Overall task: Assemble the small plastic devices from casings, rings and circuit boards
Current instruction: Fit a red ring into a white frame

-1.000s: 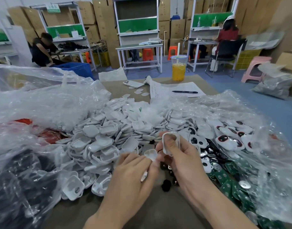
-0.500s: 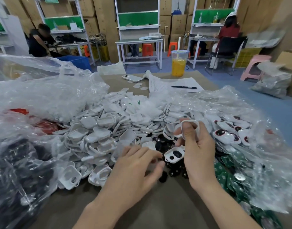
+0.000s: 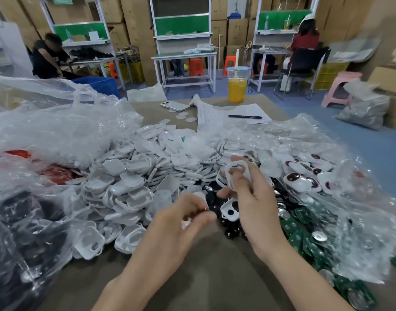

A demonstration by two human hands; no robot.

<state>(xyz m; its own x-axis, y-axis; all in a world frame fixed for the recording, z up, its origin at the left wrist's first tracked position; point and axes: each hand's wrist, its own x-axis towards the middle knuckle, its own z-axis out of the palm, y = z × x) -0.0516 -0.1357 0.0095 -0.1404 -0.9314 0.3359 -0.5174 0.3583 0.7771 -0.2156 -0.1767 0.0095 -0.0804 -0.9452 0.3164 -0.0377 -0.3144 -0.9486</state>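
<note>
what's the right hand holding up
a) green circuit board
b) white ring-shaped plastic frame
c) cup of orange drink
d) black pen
b: the right hand pinches a white ring-shaped plastic frame with an open centre in its fingers, above the heap of white plastic casings.

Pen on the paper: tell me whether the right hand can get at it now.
Probably not: the right hand grips a ring, and the pen lies far beyond the heaped casings.
</note>
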